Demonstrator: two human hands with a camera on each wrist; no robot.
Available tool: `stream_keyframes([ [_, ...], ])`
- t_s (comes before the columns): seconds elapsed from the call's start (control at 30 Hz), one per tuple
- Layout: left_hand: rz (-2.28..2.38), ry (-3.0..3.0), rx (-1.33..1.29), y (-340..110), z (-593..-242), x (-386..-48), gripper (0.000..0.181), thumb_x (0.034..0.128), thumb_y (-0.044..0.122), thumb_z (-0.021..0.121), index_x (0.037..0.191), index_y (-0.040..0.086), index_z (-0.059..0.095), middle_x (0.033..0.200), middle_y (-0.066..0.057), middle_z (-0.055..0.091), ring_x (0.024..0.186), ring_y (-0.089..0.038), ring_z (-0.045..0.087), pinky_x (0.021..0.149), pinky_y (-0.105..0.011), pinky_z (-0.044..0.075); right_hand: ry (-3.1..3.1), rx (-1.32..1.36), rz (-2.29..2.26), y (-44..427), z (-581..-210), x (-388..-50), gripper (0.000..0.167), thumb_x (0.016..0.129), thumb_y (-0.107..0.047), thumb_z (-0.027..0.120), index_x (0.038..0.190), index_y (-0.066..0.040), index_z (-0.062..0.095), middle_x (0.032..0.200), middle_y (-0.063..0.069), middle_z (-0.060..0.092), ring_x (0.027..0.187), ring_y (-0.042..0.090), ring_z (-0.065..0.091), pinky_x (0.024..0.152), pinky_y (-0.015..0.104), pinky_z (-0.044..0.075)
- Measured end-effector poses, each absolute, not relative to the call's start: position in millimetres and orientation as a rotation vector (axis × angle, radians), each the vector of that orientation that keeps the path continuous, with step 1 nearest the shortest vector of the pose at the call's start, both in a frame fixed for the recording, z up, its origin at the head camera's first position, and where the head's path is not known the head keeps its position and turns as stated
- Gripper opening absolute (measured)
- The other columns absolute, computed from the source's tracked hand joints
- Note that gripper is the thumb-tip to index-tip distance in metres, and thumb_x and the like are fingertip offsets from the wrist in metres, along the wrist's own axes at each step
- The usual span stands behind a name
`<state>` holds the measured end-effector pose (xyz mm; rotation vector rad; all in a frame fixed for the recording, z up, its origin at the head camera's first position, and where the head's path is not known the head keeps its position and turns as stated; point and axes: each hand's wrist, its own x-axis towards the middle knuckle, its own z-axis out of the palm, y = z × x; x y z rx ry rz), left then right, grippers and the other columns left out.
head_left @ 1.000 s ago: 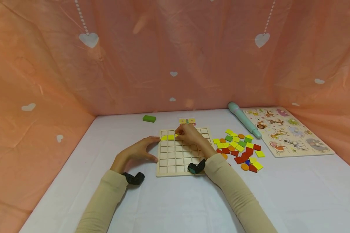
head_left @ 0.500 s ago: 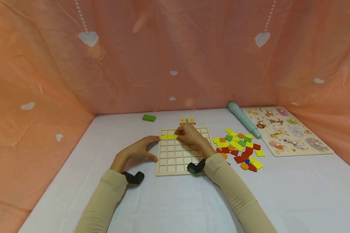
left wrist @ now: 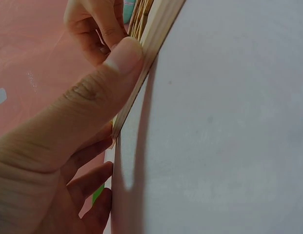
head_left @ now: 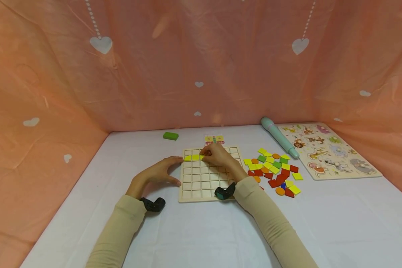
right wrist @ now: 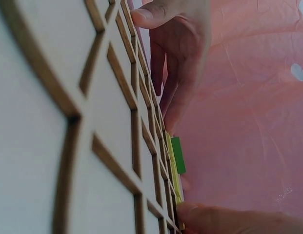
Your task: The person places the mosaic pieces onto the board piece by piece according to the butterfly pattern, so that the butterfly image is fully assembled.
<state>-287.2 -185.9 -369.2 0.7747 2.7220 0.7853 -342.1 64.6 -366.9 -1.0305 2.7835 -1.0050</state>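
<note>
The yellow tile (head_left: 202, 158) lies in the gridded board (head_left: 195, 184), pinched by my right hand (head_left: 217, 154) — third in its row, to the right of my left hand (head_left: 159, 173), which touches the board's left edge, fingers loosely spread

No words, numbers or brands can be read; the small printed card (head_left: 214, 139) near the far edge of the white surface (head_left: 194, 234) shows coloured shapes, though any lettering there may simply be too small; white heart signs (head_left: 101, 44) stand on the pink cloth (head_left: 241, 74).
</note>
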Motion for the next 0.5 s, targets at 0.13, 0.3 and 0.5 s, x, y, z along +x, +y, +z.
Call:
stream_keyframes([
  [0.13, 0.795, 2.721, 0.800, -185.6, -368.6, -287.2, 0.088, 0.0692, 0.029, 0.083, 0.140, 0.001, 0.039, 0.147, -0.018, 0.032, 0.138, -0.036, 0.023, 0.113, -0.050, 0.018, 2.770, -1.044, -1.044, 71.2, -357.2, -342.5, 0.027, 0.084, -0.006, 0.067, 0.109, 0.005, 0.066, 0.101, 0.017, 0.066, 0.087, 0.024, 0.062, 0.078, 0.032, 0.052],
  [0.3, 0.810, 2.724, 0.785, -182.6, -368.3, -286.3, 0.089, 0.0684, 0.029, 0.083, 0.140, 0.001, 0.039, 0.147, -0.017, 0.033, 0.138, -0.035, 0.023, 0.113, -0.049, 0.018, 2.795, -1.079, -1.115, 98.1, -339.2, -342.4, 0.028, 0.084, -0.005, 0.068, 0.109, 0.006, 0.065, 0.103, 0.021, 0.064, 0.087, 0.026, 0.061, 0.079, 0.036, 0.052],
  [0.5, 0.781, 2.734, 0.787, -186.6, -371.0, -288.5, 0.090, 0.0682, 0.031, 0.083, 0.140, 0.002, 0.038, 0.147, -0.017, 0.033, 0.138, -0.035, 0.024, 0.113, -0.049, 0.019, 2.792, -1.032, -1.197, 152.4, -323.9, -339.9, 0.025, 0.085, -0.007, 0.066, 0.109, 0.002, 0.066, 0.104, 0.017, 0.065, 0.091, 0.026, 0.060, 0.084, 0.040, 0.051],
])
